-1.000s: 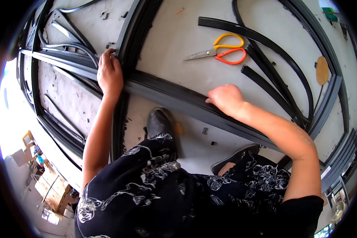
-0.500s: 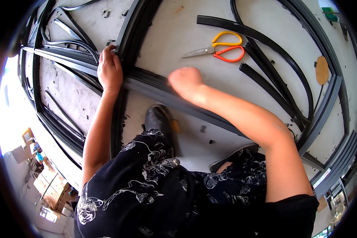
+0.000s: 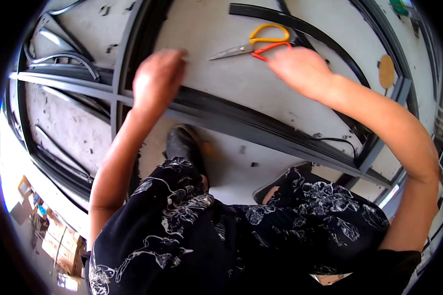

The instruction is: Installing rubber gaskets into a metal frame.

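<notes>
Scissors (image 3: 248, 48) with one yellow and one red handle loop lie on the pale floor beyond the frame. My right hand (image 3: 300, 69) covers part of the red loop; its fingers are smeared and hidden, so a grip cannot be made out. Over the corner where dark metal frame bars (image 3: 216, 115) meet is my left hand (image 3: 158, 81), fingers curled and blurred by motion. Whether anything is in it cannot be seen. A black rubber strip (image 3: 305, 24) curves past the scissors, partly behind my right hand.
Loose sealing strips (image 3: 66, 56) lie inside the left frame sections. My shoe (image 3: 184, 147) stands on the floor within the near section. An oval brown piece (image 3: 386, 71) lies by the right-hand frame bars. Cardboard boxes (image 3: 61, 241) are stacked at the lower left.
My right hand has moved from the middle frame bar to the right and away from me, to the scissors. My left hand has come off the bar junction and shifted right. The view has shifted slightly.
</notes>
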